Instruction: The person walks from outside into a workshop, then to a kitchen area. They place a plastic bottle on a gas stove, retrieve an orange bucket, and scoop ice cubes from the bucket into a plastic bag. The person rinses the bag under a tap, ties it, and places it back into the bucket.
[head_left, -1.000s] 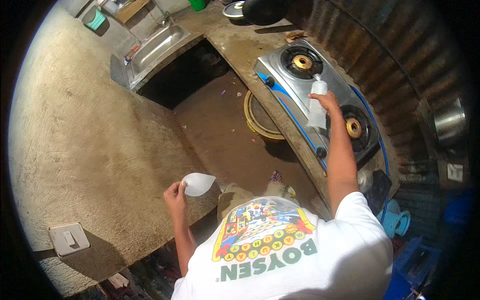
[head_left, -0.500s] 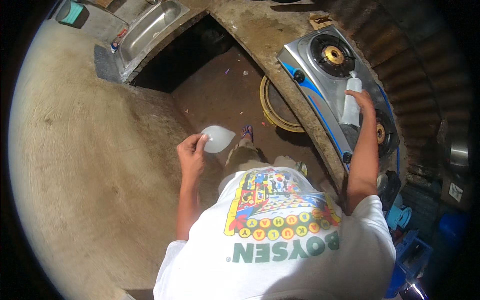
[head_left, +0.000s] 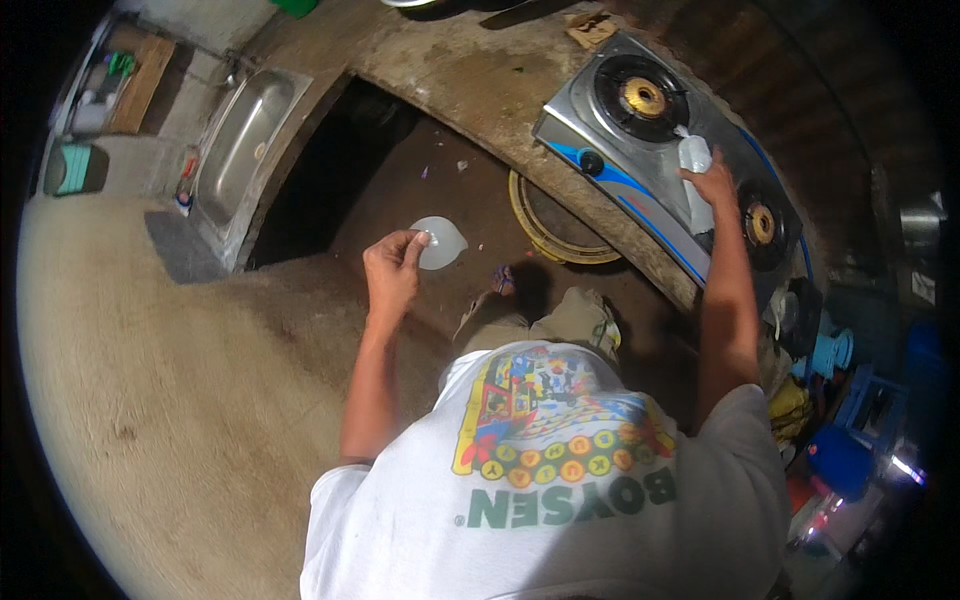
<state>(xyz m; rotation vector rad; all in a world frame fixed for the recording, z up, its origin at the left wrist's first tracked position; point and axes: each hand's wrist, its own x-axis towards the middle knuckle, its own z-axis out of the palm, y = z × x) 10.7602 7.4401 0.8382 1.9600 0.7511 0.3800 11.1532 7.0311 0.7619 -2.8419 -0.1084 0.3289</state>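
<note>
Between the thumb and fingers of my left hand (head_left: 394,268) is a translucent white plastic piece, round with a pointed lip (head_left: 445,250); I cannot tell its kind. It hangs in the air above the floor. To the right, my right hand (head_left: 714,186) is closed around a long, narrow plastic bag (head_left: 694,154) with whitish contents and a twisted top. The bag is over the middle of a two-burner gas stove (head_left: 575,125), its twisted end towards the far burner (head_left: 642,98). My palm and fingers hide part of the bag's side.
The stove stands on a concrete counter (head_left: 440,65). A steel sink (head_left: 245,150) is at the far left, above a dark opening. Under the counter sits a yellow-rimmed round tub (head_left: 530,225). A blue plastic crate (head_left: 870,400) and other household items crowd the right side.
The whole view has shifted, bringing more of the sink side in. The plastic piece has tilted and looks rounder. Both hands keep their holds, and the bag stays over the stove.
</note>
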